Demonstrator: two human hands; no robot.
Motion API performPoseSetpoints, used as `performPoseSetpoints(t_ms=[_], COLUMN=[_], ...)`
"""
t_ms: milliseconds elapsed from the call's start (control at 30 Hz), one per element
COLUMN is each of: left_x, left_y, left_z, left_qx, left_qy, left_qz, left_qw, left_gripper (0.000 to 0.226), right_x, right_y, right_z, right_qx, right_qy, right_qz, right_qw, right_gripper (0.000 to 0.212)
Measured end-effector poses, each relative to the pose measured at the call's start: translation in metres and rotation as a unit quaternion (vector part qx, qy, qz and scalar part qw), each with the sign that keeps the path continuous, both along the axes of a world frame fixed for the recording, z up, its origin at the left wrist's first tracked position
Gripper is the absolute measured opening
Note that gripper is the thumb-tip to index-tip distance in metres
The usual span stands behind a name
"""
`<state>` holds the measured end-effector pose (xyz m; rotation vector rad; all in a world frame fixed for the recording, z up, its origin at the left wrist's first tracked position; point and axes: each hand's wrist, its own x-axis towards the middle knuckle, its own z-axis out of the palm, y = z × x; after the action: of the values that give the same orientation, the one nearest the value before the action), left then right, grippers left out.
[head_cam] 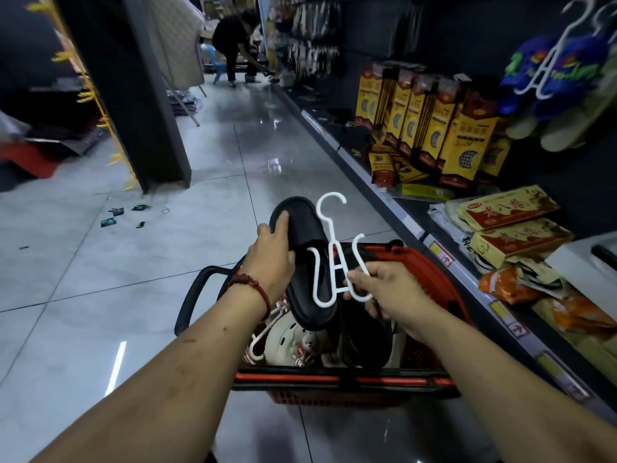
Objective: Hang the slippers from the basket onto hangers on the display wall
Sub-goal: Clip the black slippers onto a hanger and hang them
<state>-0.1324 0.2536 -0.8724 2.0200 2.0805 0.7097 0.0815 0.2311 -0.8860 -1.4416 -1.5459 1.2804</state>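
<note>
My left hand grips a black slipper by its strap end, above the red basket. My right hand pinches the lower right part of a white plastic hanger that lies across that slipper; whether this hand also holds the second black slipper under it, I cannot tell. A cream slipper with a cartoon face and another white hanger lie in the basket. On the display wall at the upper right hangs a blue pair of slippers on a white hanger.
Shelves on the right hold yellow packaged insoles and flat packets. The basket's black handle sticks out to the left. A dark pillar stands at the left, and a person bends down far along the tiled aisle.
</note>
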Motion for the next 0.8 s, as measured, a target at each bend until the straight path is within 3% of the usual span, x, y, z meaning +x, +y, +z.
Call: performPoseSetpoints(t_ms=[200, 400, 533, 700, 800], left_x=[0.002, -0.010, -0.012, 0.002, 0.000], left_y=[-0.012, -0.014, -0.019, -0.027, -0.022], left_z=[0.004, 0.009, 0.013, 0.008, 0.008], left_qx=[0.025, 0.053, -0.009, -0.061, -0.091], left_qy=[-0.024, -0.002, 0.040, -0.158, -0.311], left_qz=[-0.087, -0.155, -0.165, -0.094, -0.077], left_qw=[0.996, 0.987, 0.985, 0.981, 0.943], left_gripper=[0.067, 0.074, 0.070, 0.036, 0.027], right_x=[0.003, 0.003, -0.004, -0.021, -0.028], right_y=[0.006, 0.008, 0.009, 0.009, 0.008], right_z=[0.002, -0.002, -0.002, -0.012, -0.010], right_qx=[0.008, 0.021, -0.007, 0.026, 0.034], right_qy=[0.065, 0.109, 0.229, 0.218, 0.246], right_qz=[-0.084, -0.062, -0.079, -0.107, -0.127], right_qw=[0.994, 0.992, 0.970, 0.970, 0.960], right_gripper=[0.020, 0.021, 0.024, 0.028, 0.028])
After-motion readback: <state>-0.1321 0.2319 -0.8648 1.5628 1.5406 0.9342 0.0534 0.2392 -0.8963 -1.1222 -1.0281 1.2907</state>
